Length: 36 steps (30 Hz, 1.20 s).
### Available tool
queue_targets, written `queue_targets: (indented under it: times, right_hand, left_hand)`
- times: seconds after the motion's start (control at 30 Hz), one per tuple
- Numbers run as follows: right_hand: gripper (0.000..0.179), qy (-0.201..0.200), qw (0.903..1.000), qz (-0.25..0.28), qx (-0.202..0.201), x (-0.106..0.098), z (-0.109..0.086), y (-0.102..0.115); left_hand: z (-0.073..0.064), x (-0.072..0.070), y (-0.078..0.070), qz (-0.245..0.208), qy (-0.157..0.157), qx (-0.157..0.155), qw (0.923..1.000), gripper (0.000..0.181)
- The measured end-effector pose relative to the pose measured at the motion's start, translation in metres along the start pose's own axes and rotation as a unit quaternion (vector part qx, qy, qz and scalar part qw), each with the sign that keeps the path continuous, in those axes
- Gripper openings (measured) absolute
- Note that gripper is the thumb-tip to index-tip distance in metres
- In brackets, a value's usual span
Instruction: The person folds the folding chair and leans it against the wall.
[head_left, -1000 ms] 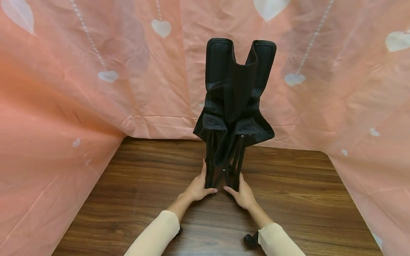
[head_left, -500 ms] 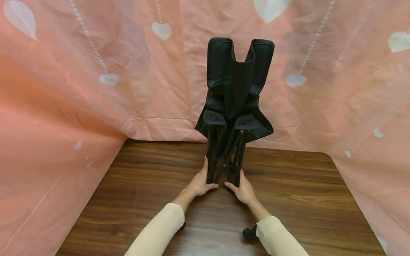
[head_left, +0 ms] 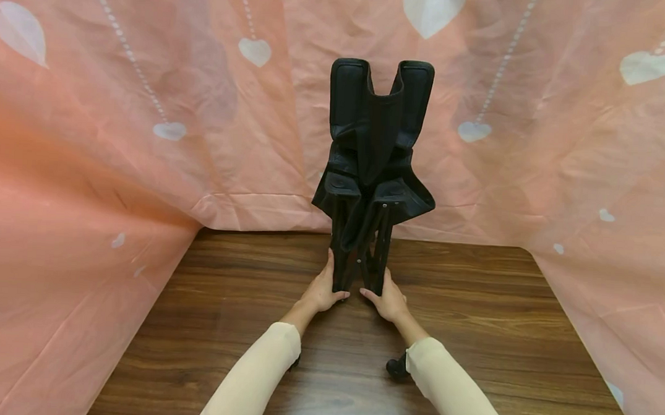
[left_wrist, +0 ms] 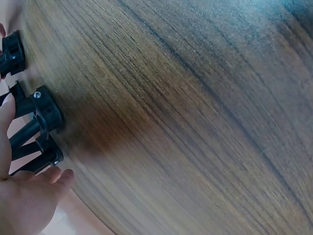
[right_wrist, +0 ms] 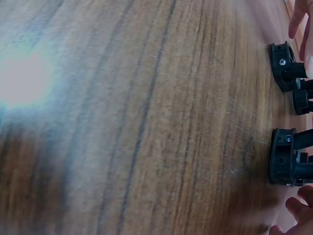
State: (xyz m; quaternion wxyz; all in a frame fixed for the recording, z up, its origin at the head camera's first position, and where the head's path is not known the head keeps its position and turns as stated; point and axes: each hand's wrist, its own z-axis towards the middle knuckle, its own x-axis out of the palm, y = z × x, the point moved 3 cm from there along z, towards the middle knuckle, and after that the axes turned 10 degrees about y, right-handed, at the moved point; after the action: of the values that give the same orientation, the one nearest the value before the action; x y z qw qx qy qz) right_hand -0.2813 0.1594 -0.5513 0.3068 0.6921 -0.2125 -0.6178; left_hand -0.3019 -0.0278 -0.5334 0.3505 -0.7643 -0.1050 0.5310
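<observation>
A black folding chair (head_left: 380, 135), partly folded, stands upright near the back of the wooden surface, its fabric bunched between the frame tubes. My left hand (head_left: 321, 290) grips the left legs low down, thumb in front and fingers along the outer side. Opposite it, my right hand (head_left: 391, 300) holds the right legs the same way. The two thumbs point at each other across a narrow gap. Black plastic feet (left_wrist: 48, 110) with screws show beside the left fingers in the left wrist view. More chair feet (right_wrist: 282, 156) appear at the right wrist view's right edge.
The brown wood-grain surface (head_left: 221, 332) spreads under both arms. Pink cloth (head_left: 269, 136) with white hearts hangs behind and along both sides. A small black rounded object (head_left: 397, 367) sits by the right sleeve, on the wrist.
The chair and both hands have shifted slightly away from me, toward the back cloth. The hold on the legs looks the same.
</observation>
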Motion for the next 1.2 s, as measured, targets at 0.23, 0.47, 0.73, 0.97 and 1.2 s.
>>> queue_targets:
  times: [0.23,0.47,0.73,0.97,1.2]
  right_hand:
    - [0.085,0.018,0.9996,0.006,0.023,0.000,0.011,-0.001]
    - [0.086,0.031,0.9984,0.000,0.047,-0.001,0.021,-0.002]
    - [0.088,0.032,0.9980,0.004,0.055,-0.003,0.028,0.000]
    - [0.088,0.035,0.9973,0.003,0.064,-0.003,0.027,0.001]
    - [0.087,0.032,0.9972,-0.001,0.067,-0.004,0.026,0.001]
  left_hand:
    - [0.005,-0.001,0.001,0.000,-0.009,-0.001,1.0000,0.108]
    - [0.014,-0.001,0.003,-0.002,-0.019,-0.002,0.9998,0.105]
    - [0.020,-0.005,0.005,-0.014,-0.023,-0.007,0.9996,0.101]
    - [0.019,-0.003,0.008,-0.023,-0.026,-0.012,0.9993,0.100]
    - [0.021,-0.001,0.008,-0.038,-0.028,-0.011,0.9988,0.096]
